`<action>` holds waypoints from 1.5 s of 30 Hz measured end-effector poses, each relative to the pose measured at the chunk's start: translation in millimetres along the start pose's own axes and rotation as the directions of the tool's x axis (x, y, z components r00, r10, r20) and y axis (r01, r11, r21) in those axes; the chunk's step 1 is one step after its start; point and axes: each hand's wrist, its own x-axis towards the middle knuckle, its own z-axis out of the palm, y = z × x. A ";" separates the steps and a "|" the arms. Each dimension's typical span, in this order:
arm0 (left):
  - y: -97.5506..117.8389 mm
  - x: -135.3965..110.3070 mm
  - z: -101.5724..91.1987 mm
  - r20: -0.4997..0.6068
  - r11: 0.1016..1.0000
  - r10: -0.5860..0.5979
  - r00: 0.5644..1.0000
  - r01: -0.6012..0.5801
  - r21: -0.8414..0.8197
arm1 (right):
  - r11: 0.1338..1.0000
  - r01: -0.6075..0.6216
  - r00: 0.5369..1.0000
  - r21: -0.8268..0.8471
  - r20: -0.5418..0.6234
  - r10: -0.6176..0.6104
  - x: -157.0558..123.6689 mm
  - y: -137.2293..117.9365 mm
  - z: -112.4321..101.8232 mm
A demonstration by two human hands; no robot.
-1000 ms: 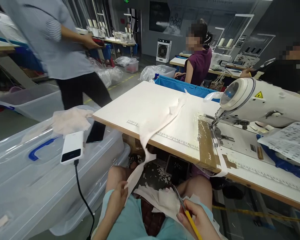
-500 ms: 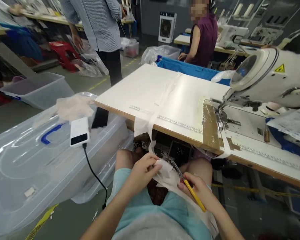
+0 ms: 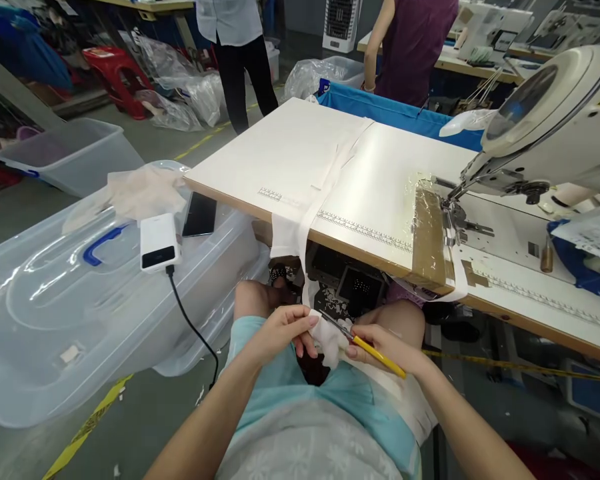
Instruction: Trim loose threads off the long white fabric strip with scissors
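Fingers, left hand [image 3: 286, 333]: closed in a pinch on the white fabric piece [image 3: 327, 337] over the lap.
Fingers, right hand [image 3: 383, 345]: wrapped around the yellow-handled thread snips [image 3: 365, 345], blade tips touching the fabric piece.
Fabric strip [image 3: 305, 233]: white, hangs from the table edge down to the held piece.
Sewing table [image 3: 300, 143]: white top just above the knees; printed ruler along its front edge.
Sewing machine [image 3: 545, 127]: on the right part of the table, well apart from both hands.
Clear plastic bin [image 3: 80, 313]: lidded, at the left; contents cannot be told.
On bin lid: white power bank [image 3: 159, 241] with black cable, dark phone [image 3: 200, 215], pale cloth [image 3: 143, 192].
Blue cloth bin [image 3: 405, 117]: behind the table.
Background: two persons [image 3: 240, 40] standing beyond the table.
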 end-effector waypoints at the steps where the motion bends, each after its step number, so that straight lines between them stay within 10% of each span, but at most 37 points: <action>1: -1.5 0.0 -1.8 0.004 1.000 -0.011 1.000 0.011 -0.015 | 1.000 0.002 1.000 -0.004 0.014 -0.002 1.2 -0.3 -0.1; 30: -10.8 2.8 -8.4 0.029 0.996 -0.092 0.995 0.092 -0.020 | 0.854 -0.130 0.977 -0.504 -0.213 0.023 1.9 -11.1 9.9; 38: -11.9 1.8 -10.7 0.024 0.994 -0.099 0.995 0.097 0.053 | 0.890 -0.154 0.970 -0.429 -0.237 0.054 4.3 -4.5 10.9; 45: -9.3 11.1 22.4 0.105 0.987 -0.094 0.990 0.080 0.136 | 0.994 0.092 0.914 -0.059 -0.391 -0.108 11.9 -8.0 29.5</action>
